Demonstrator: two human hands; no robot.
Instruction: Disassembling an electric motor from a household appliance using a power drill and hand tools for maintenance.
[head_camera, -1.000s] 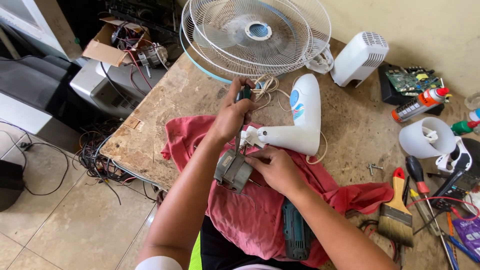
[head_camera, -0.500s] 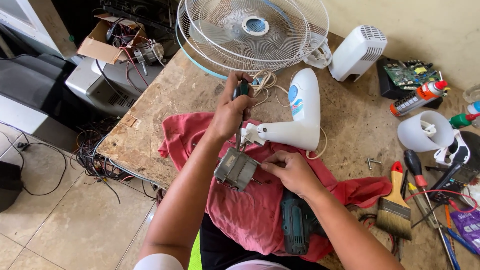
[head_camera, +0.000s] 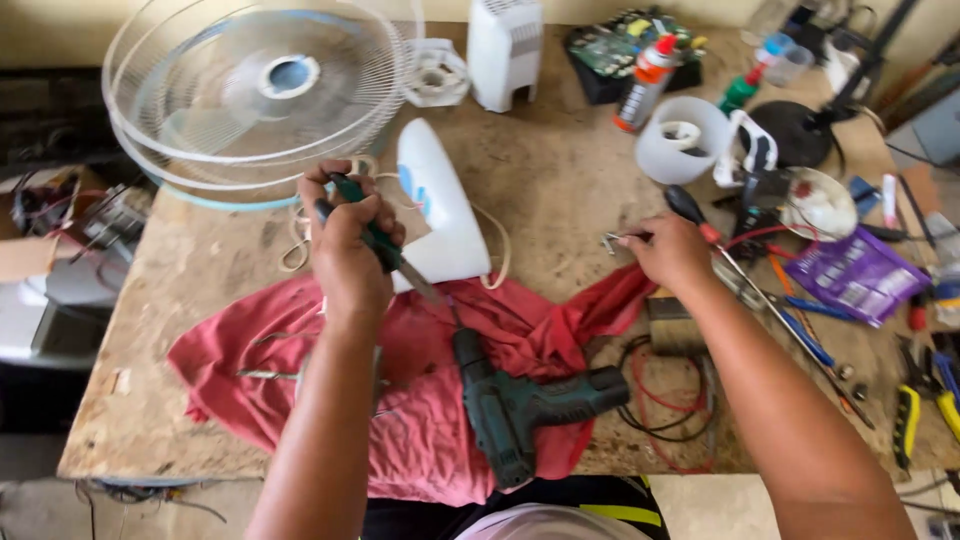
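Note:
My left hand (head_camera: 345, 245) grips a screwdriver (head_camera: 385, 250) with a green and black handle, its shaft slanting down to the right over the red cloth (head_camera: 250, 350). Just beyond that hand lies the white fan housing (head_camera: 440, 205). My right hand (head_camera: 668, 252) is stretched out to the right, its fingertips pinched on a small metal screw (head_camera: 612, 239) on the tabletop. A green cordless drill (head_camera: 520, 405) rests on the cloth between my arms. Under my left forearm some metal parts (head_camera: 270, 375) show, mostly hidden.
A round wire fan guard (head_camera: 250, 95) stands at the back left. At the back are a white box-shaped casing (head_camera: 505, 45), a spray can (head_camera: 645, 75) and a white cup-shaped part (head_camera: 690, 140). Screwdrivers, pliers (head_camera: 910, 420), a purple packet (head_camera: 860, 275) and red wires (head_camera: 665, 405) crowd the right side.
My right hand left the grey motor at the cloth and went right to the screw on the table. The left hand keeps the screwdriver. The view shifted right.

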